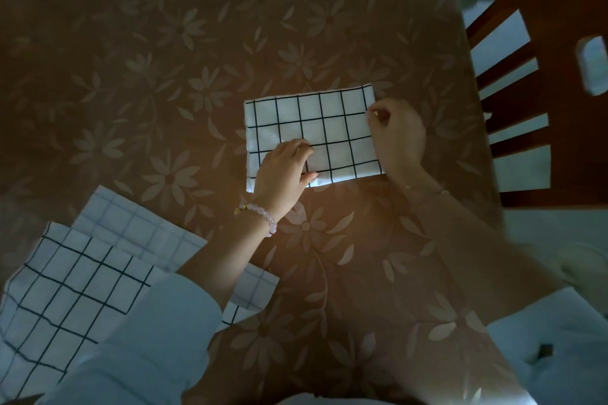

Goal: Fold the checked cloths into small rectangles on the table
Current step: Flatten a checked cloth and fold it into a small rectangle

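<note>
A white cloth with a black grid (pixel 316 115) lies folded into a rectangle in the middle of the table (pixel 164 59). My left hand (pixel 284 171) rests on its near-left part with the fingers bent and pressing down. At the cloth's right edge my right hand (pixel 396 135) pinches the fabric between thumb and curled fingers. More checked cloths (pixel 75 286) lie spread at the near left, partly under my left sleeve; one beneath them shows a fainter grid (pixel 131 223).
The table carries a brown cloth with a pale flower pattern. A brown wooden chair (pixel 543 92) stands close against the table's right edge. Pale floor shows beyond it.
</note>
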Tool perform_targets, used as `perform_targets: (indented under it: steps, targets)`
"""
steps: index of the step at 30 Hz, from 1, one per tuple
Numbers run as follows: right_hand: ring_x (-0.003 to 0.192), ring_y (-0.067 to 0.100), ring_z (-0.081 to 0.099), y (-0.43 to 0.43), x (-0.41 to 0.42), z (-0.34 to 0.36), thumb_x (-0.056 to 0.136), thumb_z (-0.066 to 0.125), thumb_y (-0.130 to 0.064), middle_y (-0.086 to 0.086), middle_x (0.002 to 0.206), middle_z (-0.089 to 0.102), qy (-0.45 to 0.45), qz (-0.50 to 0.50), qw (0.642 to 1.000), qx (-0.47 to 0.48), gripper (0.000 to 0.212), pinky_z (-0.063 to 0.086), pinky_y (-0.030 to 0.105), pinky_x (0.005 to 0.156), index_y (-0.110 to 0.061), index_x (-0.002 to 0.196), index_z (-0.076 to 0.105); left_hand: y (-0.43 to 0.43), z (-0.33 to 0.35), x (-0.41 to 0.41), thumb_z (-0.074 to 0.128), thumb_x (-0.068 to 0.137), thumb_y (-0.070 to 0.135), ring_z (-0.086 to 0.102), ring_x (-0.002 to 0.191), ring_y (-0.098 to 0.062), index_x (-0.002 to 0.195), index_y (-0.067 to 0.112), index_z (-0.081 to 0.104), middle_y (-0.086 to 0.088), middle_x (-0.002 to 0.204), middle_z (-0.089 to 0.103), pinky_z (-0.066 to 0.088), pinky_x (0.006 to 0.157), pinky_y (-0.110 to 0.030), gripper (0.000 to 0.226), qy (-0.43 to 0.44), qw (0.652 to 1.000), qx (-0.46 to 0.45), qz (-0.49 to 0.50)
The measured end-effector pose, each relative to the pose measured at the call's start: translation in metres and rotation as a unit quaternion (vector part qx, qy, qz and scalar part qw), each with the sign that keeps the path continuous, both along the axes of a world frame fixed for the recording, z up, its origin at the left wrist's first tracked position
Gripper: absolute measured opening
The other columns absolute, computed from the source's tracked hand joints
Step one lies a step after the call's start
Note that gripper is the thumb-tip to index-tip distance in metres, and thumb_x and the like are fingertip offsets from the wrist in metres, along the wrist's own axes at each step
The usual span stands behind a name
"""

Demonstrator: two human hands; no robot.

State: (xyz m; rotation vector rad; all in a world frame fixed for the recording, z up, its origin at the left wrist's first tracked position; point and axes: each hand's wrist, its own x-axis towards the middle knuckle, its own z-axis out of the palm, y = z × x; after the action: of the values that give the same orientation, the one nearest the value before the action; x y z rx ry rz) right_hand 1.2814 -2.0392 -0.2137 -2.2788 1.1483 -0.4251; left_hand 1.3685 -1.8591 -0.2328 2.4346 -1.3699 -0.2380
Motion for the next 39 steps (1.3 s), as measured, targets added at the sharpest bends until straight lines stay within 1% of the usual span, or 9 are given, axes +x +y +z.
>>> perform_targets:
  steps: [5, 10, 14, 18, 21, 25, 32, 35, 39]
  targets:
    - [0.08, 0.021, 0.06, 0.06, -0.018, 0.002, 0.089, 0.055, -0.012, 0.005, 0.088, 0.065, -0.079, 0.144, 0.986, -0.026, 0.015, 0.051, 0.035, 0.065, -0.01, 0.099, 0.066, 0.001, -0.002, 0.0, 0.073, 0.078, 0.022, 0.057, 0.106, -0.029, 0.11, 0.005, 0.062, -0.009, 0.115, 0.062, 0.046, 0.089, -0.04, 0.038, 0.007, 1.0, 0.004, -0.003]
    - [0.097, 0.024, 0.056, 0.066, -0.045, -0.001, 0.089, 0.057, -0.012, 0.005, 0.104, 0.062, -0.068, 0.031, 0.997, 0.001, 0.019, 0.045, 0.03, 0.076, -0.012, 0.107, 0.065, 0.004, -0.002, 0.002, 0.069, 0.082, 0.027, 0.054, 0.113, -0.027, 0.116, 0.007, 0.059, -0.007, 0.121, 0.058, 0.042, 0.094, -0.038, 0.041, 0.015, 1.0, 0.004, -0.011]
    - [0.098, 0.018, 0.054, 0.037, -0.072, 0.001, 0.091, 0.055, -0.031, -0.005, 0.099, 0.057, -0.007, -0.084, 0.993, 0.085, 0.018, 0.045, 0.029, 0.08, -0.021, 0.104, 0.064, 0.006, -0.003, 0.003, 0.073, 0.078, 0.025, 0.057, 0.107, -0.029, 0.112, 0.005, 0.06, -0.009, 0.117, 0.06, 0.045, 0.09, -0.039, 0.041, 0.009, 1.0, -0.005, -0.018]
    - [0.078, 0.002, 0.058, 0.023, -0.081, 0.003, 0.091, 0.055, -0.038, -0.013, 0.083, 0.063, 0.006, -0.059, 0.97, 0.234, 0.022, 0.041, 0.017, 0.063, -0.022, 0.099, 0.067, 0.006, -0.004, 0.003, 0.074, 0.077, 0.024, 0.058, 0.105, -0.03, 0.109, 0.003, 0.061, -0.01, 0.115, 0.061, 0.046, 0.088, -0.04, 0.041, 0.01, 1.0, -0.01, -0.019]
    - [0.086, 0.006, 0.061, 0.019, -0.08, 0.002, 0.088, 0.062, -0.035, -0.012, 0.088, 0.066, -0.029, -0.055, 0.957, 0.284, 0.015, 0.045, 0.018, 0.071, -0.025, 0.097, 0.068, 0.007, -0.005, 0.004, 0.073, 0.077, 0.024, 0.057, 0.107, -0.03, 0.111, 0.004, 0.06, -0.009, 0.117, 0.06, 0.045, 0.089, -0.039, 0.041, 0.015, 1.0, -0.01, -0.023]
    - [0.086, 0.01, 0.061, 0.017, -0.08, 0.002, 0.085, 0.065, -0.034, -0.005, 0.089, 0.067, -0.04, -0.05, 0.952, 0.298, 0.012, 0.047, 0.024, 0.076, -0.026, 0.092, 0.068, 0.007, -0.003, 0.005, 0.072, 0.078, 0.024, 0.055, 0.109, -0.03, 0.112, 0.004, 0.059, -0.009, 0.121, 0.058, 0.043, 0.09, -0.038, 0.041, 0.022, 0.999, -0.007, -0.024]
    - [0.086, 0.01, 0.056, 0.015, -0.077, 0.014, 0.084, 0.067, -0.031, 0.004, 0.098, 0.066, -0.076, -0.015, 0.943, 0.322, 0.005, 0.046, 0.02, 0.079, -0.033, 0.089, 0.066, 0.007, -0.003, 0.005, 0.074, 0.077, 0.022, 0.056, 0.107, -0.031, 0.112, 0.003, 0.059, -0.01, 0.121, 0.058, 0.043, 0.09, -0.04, 0.043, 0.024, 0.999, -0.007, -0.027]
    - [0.085, 0.017, 0.06, 0.013, -0.076, 0.014, 0.083, 0.067, -0.034, 0.009, 0.096, 0.067, -0.045, 0.005, 0.943, 0.329, 0.009, 0.049, 0.03, 0.081, -0.027, 0.09, 0.07, 0.007, -0.003, 0.005, 0.074, 0.077, 0.023, 0.056, 0.107, -0.031, 0.112, 0.003, 0.059, -0.01, 0.12, 0.058, 0.043, 0.089, -0.039, 0.043, 0.022, 0.999, -0.005, -0.03]
    - [0.077, 0.008, 0.06, 0.01, -0.079, 0.009, 0.085, 0.065, -0.034, -0.003, 0.082, 0.068, 0.001, 0.018, 0.951, 0.309, 0.011, 0.045, 0.022, 0.071, -0.024, 0.086, 0.07, 0.009, -0.004, 0.007, 0.074, 0.077, 0.026, 0.054, 0.112, -0.03, 0.115, 0.005, 0.058, -0.009, 0.124, 0.056, 0.042, 0.093, -0.04, 0.047, 0.027, 0.999, 0.003, -0.039]
